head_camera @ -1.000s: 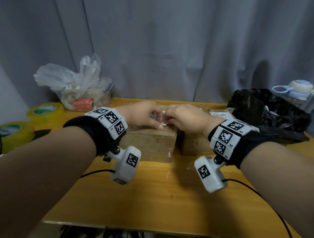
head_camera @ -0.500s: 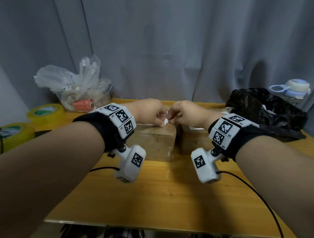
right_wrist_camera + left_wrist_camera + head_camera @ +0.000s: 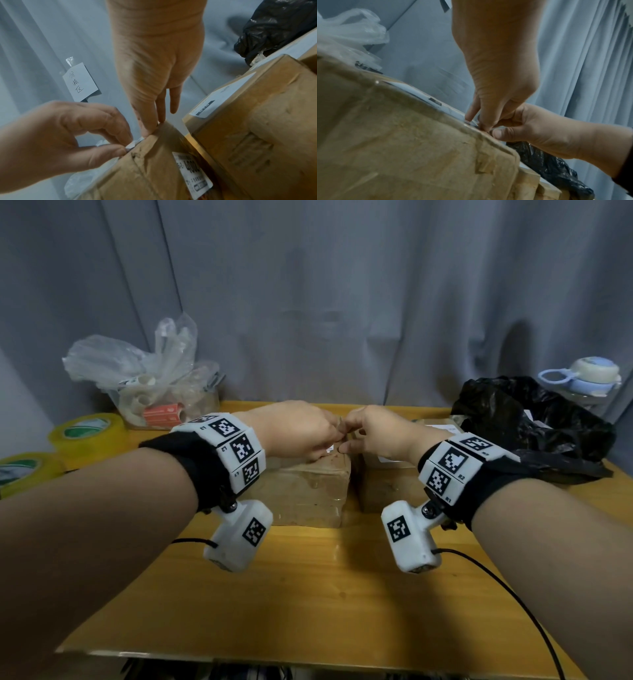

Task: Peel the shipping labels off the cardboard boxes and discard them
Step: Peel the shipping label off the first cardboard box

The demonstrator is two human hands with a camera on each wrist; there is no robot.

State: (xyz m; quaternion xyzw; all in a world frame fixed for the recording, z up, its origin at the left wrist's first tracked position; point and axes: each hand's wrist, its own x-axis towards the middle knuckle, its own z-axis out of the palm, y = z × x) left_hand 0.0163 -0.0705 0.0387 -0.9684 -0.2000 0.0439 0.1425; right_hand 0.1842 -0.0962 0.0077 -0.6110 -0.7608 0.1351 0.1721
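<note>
Two brown cardboard boxes stand side by side on the wooden table point(image 3: 308, 594). A white shipping label point(image 3: 419, 93) lies on top of the left box point(image 3: 308, 491). Both hands meet at that box's top right corner. My left hand point(image 3: 330, 440) pinches a lifted white corner of the label point(image 3: 130, 146) between thumb and forefinger. My right hand point(image 3: 346, 436) presses its thumb and fingertips point(image 3: 147, 132) on the box's edge right beside it. Another label point(image 3: 190, 174) sticks to the left box's side. The right box point(image 3: 387, 484) carries its own label point(image 3: 223, 94).
A crumpled black plastic bag point(image 3: 534, 422) lies at the right behind the boxes. A clear bag of odds and ends point(image 3: 147, 385) sits back left, with yellow tape rolls point(image 3: 85, 433) beside it. A pale blue bottle point(image 3: 589, 378) stands far right. Grey curtain behind.
Both hands stayed at the left box's top right corner and drew a little closer together. The small white corner of the label is now held in the left fingers.
</note>
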